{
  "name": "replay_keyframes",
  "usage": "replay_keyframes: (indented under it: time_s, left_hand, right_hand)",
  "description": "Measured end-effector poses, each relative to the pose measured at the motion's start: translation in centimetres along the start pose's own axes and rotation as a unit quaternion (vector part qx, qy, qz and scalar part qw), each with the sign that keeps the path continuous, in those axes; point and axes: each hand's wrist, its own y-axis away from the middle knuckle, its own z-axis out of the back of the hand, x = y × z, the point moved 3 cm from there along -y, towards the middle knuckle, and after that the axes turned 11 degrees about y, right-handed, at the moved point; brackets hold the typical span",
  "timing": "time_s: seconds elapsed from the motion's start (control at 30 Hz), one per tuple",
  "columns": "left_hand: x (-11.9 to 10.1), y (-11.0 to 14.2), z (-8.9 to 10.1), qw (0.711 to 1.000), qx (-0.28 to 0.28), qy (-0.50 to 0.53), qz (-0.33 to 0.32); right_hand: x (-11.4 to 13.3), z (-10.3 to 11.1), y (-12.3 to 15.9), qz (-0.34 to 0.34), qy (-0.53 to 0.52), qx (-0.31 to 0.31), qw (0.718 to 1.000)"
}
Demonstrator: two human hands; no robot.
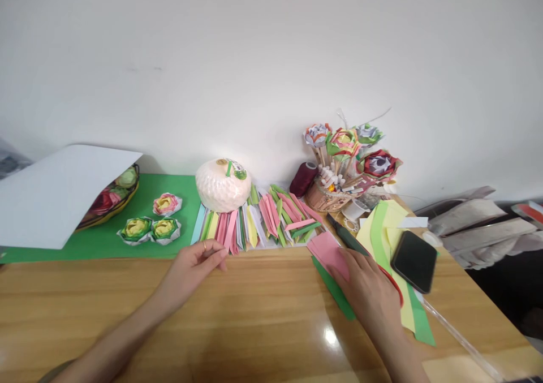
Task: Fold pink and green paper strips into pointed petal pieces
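Note:
My left hand [199, 267], a ring on one finger, is closed with thumb and fingertips pressed together. It is beside the near ends of a row of folded paper strips [216, 230] in pink, green, yellow and white; what it pinches, if anything, is hidden. On the right, my right hand [371, 287] has its fingers curled over a stack of pink paper [324, 250], gripping its near end. A green paper piece [333, 289] lies under the pink paper. Scissors [348, 236] with a red-edged handle lie partly behind my right hand.
A wrapped white round object [223, 188] stands behind the strips. Paper flowers [165, 203] and a basket [131, 196] under a white sheet [63, 190] are at left. At right are a basket of stemmed paper flowers [326, 196], maroon thread [304, 179], yellow paper [369, 230] and a phone [414, 261].

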Motion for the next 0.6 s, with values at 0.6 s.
replay_keyframes:
  time_s: [0.6]
  left_hand:
    - [1.0, 11.7, -4.7, 0.979, 0.197, 0.032, 0.047]
  right_hand:
    - [-0.4, 2.0, -1.0, -0.013, -0.052, -0.165, 0.985]
